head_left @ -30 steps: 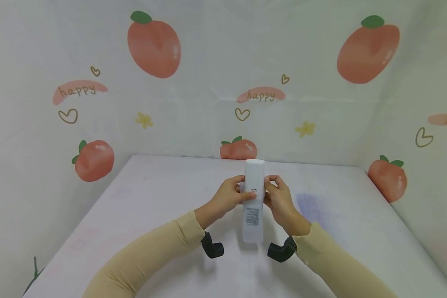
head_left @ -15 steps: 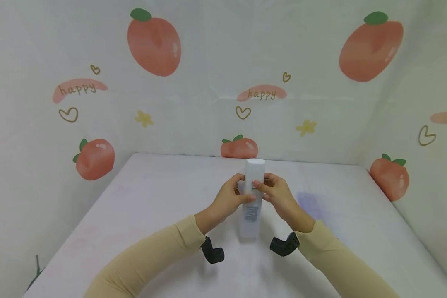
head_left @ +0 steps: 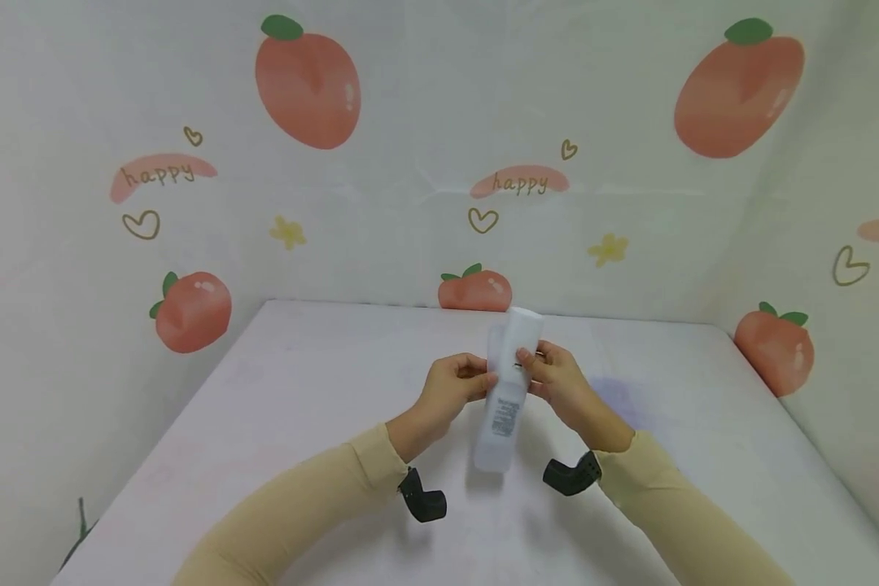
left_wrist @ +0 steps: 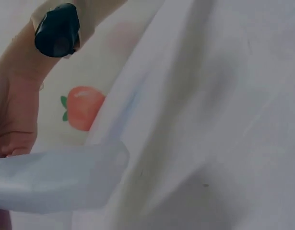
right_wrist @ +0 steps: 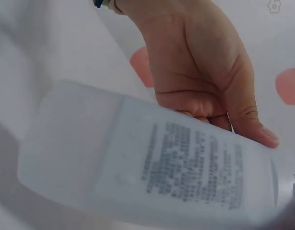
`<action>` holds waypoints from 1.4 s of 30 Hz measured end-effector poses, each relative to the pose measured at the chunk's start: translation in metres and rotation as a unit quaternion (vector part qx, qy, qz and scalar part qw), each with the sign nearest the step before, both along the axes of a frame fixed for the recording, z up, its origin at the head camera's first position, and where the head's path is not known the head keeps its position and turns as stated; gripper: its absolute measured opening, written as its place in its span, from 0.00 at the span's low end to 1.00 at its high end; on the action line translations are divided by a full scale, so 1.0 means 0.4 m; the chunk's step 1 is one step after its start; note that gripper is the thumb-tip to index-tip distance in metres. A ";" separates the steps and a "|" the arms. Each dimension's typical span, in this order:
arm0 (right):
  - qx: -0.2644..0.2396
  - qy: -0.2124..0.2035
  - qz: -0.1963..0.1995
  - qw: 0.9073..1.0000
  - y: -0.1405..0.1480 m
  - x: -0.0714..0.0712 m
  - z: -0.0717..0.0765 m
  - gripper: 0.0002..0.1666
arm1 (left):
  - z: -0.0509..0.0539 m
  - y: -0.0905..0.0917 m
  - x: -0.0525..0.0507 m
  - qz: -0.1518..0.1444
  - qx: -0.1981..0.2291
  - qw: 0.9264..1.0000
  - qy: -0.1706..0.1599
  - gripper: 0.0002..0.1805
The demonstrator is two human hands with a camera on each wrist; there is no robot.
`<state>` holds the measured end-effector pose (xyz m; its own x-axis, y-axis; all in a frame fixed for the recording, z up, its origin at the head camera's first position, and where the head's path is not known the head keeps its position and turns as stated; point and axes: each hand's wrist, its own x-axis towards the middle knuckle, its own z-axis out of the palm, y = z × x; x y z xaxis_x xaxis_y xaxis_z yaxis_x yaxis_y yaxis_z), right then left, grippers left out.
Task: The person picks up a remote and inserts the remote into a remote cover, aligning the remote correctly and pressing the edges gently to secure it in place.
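A white bottle (head_left: 506, 413) with a white cap and small printed text is held above the table, its top leaning to the right. My left hand (head_left: 441, 400) grips its left edge, thumb near the join of cap and body; the fingers behind are partly hidden. The cap is pinched by my right hand (head_left: 570, 392), whose thumb lies on its front. Behind the cap shows a pale shape (head_left: 494, 343) that I cannot identify. The right wrist view shows the bottle's printed side (right_wrist: 185, 167) and my left hand (right_wrist: 200, 62); the left wrist view shows my right hand (left_wrist: 17, 110).
The white table (head_left: 322, 366) has a faint purple patch (head_left: 621, 399) to the right of my hands. Behind it hangs a pale cloth backdrop (head_left: 403, 122) printed with red fruit. Black wrist cameras (head_left: 422, 498) sit on both cuffs.
The bottle has tilted, its top swinging right. My left thumb has slid from its front to its left edge. My right thumb has come round onto the cap's front, and that hand has moved right.
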<state>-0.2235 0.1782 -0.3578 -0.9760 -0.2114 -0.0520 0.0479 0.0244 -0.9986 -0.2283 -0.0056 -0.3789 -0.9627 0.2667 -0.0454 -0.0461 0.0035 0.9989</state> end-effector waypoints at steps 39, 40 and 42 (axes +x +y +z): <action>0.204 0.017 0.095 0.974 -0.037 0.035 0.008 0.23 | 0.030 0.016 -0.026 0.044 -0.035 0.987 -0.148 0.09; 0.199 0.016 0.092 0.975 -0.034 0.034 0.011 0.23 | 0.031 0.017 -0.021 0.047 -0.027 0.989 -0.137 0.09; 0.190 0.017 0.086 0.978 -0.029 0.030 0.016 0.24 | 0.031 0.021 -0.013 0.057 -0.014 0.992 -0.115 0.09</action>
